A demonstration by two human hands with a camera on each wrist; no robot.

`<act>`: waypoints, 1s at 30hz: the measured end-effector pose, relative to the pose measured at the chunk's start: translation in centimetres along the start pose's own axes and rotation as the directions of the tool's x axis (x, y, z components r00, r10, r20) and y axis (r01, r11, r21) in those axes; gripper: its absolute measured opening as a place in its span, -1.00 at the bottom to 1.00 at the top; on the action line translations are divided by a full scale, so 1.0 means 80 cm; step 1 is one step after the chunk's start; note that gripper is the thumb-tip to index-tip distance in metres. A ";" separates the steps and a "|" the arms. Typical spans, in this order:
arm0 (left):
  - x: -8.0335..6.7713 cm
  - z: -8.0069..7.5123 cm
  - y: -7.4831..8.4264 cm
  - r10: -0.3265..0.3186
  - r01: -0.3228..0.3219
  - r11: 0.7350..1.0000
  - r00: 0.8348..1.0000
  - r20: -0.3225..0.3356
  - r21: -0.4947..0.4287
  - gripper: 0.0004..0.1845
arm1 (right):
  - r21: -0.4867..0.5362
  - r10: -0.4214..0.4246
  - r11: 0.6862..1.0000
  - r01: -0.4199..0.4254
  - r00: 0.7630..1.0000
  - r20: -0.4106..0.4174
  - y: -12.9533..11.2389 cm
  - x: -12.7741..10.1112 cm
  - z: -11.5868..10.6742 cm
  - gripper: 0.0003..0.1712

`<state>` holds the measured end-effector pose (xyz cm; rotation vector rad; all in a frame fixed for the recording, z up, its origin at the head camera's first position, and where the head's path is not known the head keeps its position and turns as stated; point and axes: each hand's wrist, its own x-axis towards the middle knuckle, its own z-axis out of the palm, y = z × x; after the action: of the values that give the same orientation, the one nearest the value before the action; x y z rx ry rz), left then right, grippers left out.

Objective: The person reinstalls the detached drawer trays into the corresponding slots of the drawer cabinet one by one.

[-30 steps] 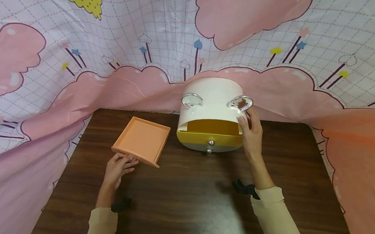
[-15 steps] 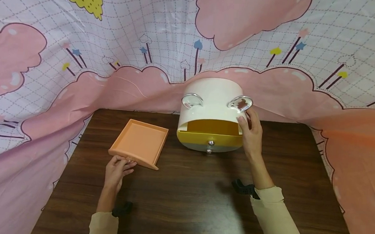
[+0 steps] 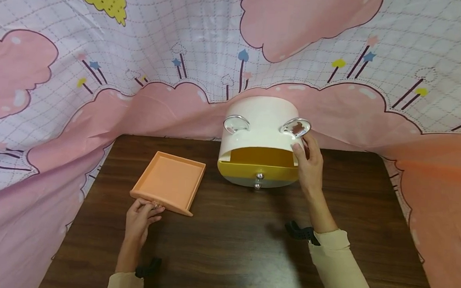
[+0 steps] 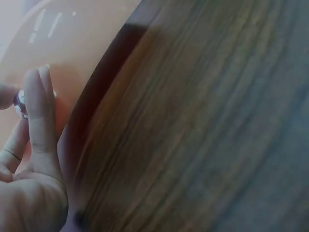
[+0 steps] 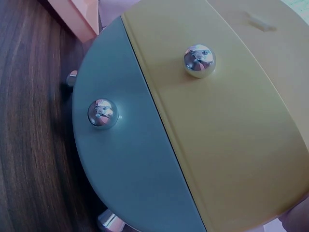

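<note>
A pink cloud-printed cloth [image 3: 102, 46] hangs behind and around a dark wooden tabletop [image 3: 229, 248]. At the far edge of it stands a white drawer box [image 3: 261, 115] with two shiny ear-shaped ornaments on top. Its top slot is empty; below it the yellow drawer [image 3: 258, 171] and the grey drawer [image 5: 125, 164] are in place, each with a round silver knob. The orange drawer [image 3: 170, 182] is already fully out and lies flat on the tabletop, to the left of the box and well apart from it. The left hand [image 3: 140, 215] pinches the small knob on its front edge. The right hand [image 3: 309, 165] rests with fairly straight fingers against the right side of the box. So the pulling out looks done; I think only letting go is left.
</note>
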<state>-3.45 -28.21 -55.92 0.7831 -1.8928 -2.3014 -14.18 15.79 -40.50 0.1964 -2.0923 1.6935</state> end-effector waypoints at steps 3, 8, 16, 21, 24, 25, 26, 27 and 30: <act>-0.006 0.001 0.000 0.018 -0.018 1.000 1.000 0.017 -0.004 -0.95 | 0.000 -0.008 1.000 0.008 1.000 -0.007 0.000 0.001 -0.001 -0.56; -0.011 0.005 -0.001 0.041 -0.041 0.999 0.999 0.033 -0.011 -0.92 | -0.002 -0.002 1.000 0.002 1.000 -0.007 0.000 0.000 -0.001 -0.55; -0.015 0.012 0.003 0.102 -0.101 0.995 0.994 0.031 -0.010 -0.95 | -0.002 0.000 1.000 0.000 1.000 -0.012 0.000 0.000 0.000 -0.55; -0.015 0.012 0.007 0.116 -0.116 0.993 0.992 0.046 -0.016 -0.91 | -0.002 -0.007 1.000 0.007 1.000 -0.012 -0.001 0.000 0.000 -0.55; -0.017 0.009 0.011 0.111 -0.112 0.994 0.992 0.066 0.014 -0.93 | 0.012 -0.011 1.000 0.011 1.000 -0.010 -0.001 0.000 0.001 -0.56; -0.020 0.008 0.013 0.105 -0.108 0.994 0.992 0.066 0.032 -0.93 | 0.013 -0.011 1.000 0.011 1.000 -0.009 -0.001 0.000 0.001 -0.56; -0.022 0.006 0.014 0.098 -0.101 0.994 0.993 0.064 0.051 -0.94 | 0.015 -0.012 1.000 0.012 1.000 -0.005 0.000 0.000 0.001 -0.56; -0.025 0.004 0.014 0.085 -0.089 0.993 0.995 0.059 0.072 -0.94 | 0.016 -0.014 1.000 0.014 1.000 -0.005 0.000 0.000 0.001 -0.56; -0.034 -0.001 0.015 0.058 -0.063 0.991 0.997 0.047 0.117 -0.94 | 0.016 -0.015 1.000 0.015 1.000 -0.007 0.001 0.000 0.001 -0.56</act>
<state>-1.39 -27.64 -53.85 0.6814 -2.0576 -2.2063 -14.23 15.77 -40.57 0.2108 -2.0673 1.7003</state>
